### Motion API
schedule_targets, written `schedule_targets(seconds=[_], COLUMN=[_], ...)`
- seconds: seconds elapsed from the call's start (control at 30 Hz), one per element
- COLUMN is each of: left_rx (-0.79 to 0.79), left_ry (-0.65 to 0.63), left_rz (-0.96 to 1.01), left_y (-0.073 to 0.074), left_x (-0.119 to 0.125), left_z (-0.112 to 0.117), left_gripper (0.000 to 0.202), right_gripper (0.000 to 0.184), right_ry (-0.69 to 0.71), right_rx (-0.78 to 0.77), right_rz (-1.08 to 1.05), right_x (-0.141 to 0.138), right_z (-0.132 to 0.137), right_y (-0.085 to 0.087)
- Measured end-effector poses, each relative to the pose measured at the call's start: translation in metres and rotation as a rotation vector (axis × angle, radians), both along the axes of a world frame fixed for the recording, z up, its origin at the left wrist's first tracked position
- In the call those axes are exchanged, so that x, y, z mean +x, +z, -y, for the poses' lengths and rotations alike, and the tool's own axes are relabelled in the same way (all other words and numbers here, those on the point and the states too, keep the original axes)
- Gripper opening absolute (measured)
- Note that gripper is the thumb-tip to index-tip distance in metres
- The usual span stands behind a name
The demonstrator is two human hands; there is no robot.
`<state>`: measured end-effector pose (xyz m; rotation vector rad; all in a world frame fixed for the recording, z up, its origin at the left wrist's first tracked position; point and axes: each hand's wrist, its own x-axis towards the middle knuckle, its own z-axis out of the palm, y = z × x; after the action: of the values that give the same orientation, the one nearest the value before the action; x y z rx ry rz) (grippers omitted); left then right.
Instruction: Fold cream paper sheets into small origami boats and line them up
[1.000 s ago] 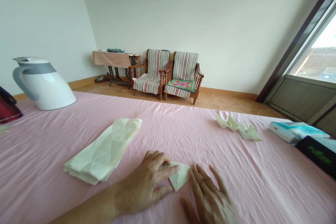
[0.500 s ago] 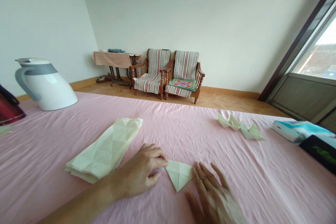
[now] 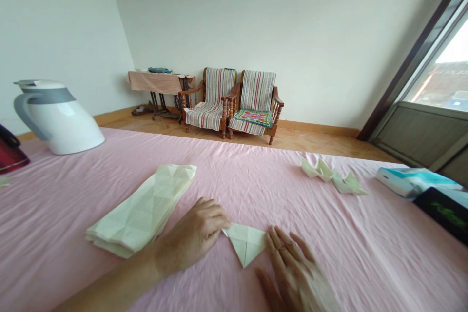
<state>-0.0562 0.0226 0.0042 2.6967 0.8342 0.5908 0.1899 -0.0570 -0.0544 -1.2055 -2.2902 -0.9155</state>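
A small folded piece of pale paper (image 3: 246, 243) lies on the pink cloth (image 3: 226, 175) near the front edge. My left hand (image 3: 195, 236) is curled, its fingertips pinching the paper's left corner. My right hand (image 3: 292, 273) lies flat with fingers stretched out, the fingertips touching the paper's right edge. A stack of creased pale paper sheets (image 3: 144, 209) lies just left of my left hand.
Two small folded paper shapes (image 3: 331, 175) lie at the far right of the cloth. A white and grey jug (image 3: 54, 117) stands far left beside a red object (image 3: 10, 153). A teal box (image 3: 413, 180) and a black item (image 3: 444, 212) sit at right. Two striped chairs stand by the wall.
My left hand slid off the top of the paper to its left corner, uncovering the folded piece. My right hand shifted slightly but stays flat at the right edge.
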Motion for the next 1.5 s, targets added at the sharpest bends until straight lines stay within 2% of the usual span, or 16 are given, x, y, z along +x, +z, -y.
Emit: schedule_targets(seconds=[0.2,0.4,0.5,0.57,0.73,0.83,0.93,1.03,1.2,1.33,1.43,1.5], left_rx=[-0.165,-0.189,-0.184,-0.176,-0.142,-0.074,0.016,0.002,-0.045,-0.032,-0.014,-0.009], left_ry=[0.049,0.149,0.192,0.225,0.289,0.235,0.126,0.030,-0.035,-0.070,-0.094,-0.102], left_rz=[0.149,0.165,0.165,0.169,0.189,0.161,0.083,0.018,0.003,-0.005,-0.007,-0.013], left_y=[-0.009,-0.011,-0.012,-0.012,-0.013,-0.013,-0.011,-0.007,0.002,0.004,0.005,0.005], left_x=[-0.002,0.003,0.006,0.008,0.012,0.013,0.011,0.006,-0.001,-0.002,-0.002,-0.003], left_z=[-0.010,-0.009,-0.006,-0.003,0.003,0.005,0.007,0.010,0.015,0.016,0.016,0.017], left_gripper=[0.017,0.017,0.018,0.019,0.024,0.023,0.021,0.019,0.024,0.025,0.025,0.025], right_gripper=[0.039,0.040,0.046,0.052,0.049,0.045,0.043,0.039,0.036,0.036,0.035,0.032], right_ry=[0.006,-0.011,-0.028,-0.088,-0.066,-0.071,-0.074,0.008,0.012,0.033,0.059,0.090], right_rx=[0.041,0.032,0.056,0.086,0.033,0.054,0.094,0.051,0.004,-0.016,0.028,0.029], right_rz=[0.000,-0.047,-0.161,-0.318,-0.414,-0.417,-0.348,-0.118,-0.018,-0.085,-0.320,-0.367], right_x=[0.000,-0.007,-0.014,-0.020,-0.027,-0.026,-0.020,-0.011,0.000,-0.006,-0.013,-0.016], right_z=[-0.001,0.000,0.000,0.000,0.000,-0.001,-0.001,-0.002,0.000,0.001,0.001,0.001], right_y=[0.003,0.007,0.000,-0.008,-0.025,-0.025,-0.015,-0.002,0.008,-0.002,-0.013,-0.018])
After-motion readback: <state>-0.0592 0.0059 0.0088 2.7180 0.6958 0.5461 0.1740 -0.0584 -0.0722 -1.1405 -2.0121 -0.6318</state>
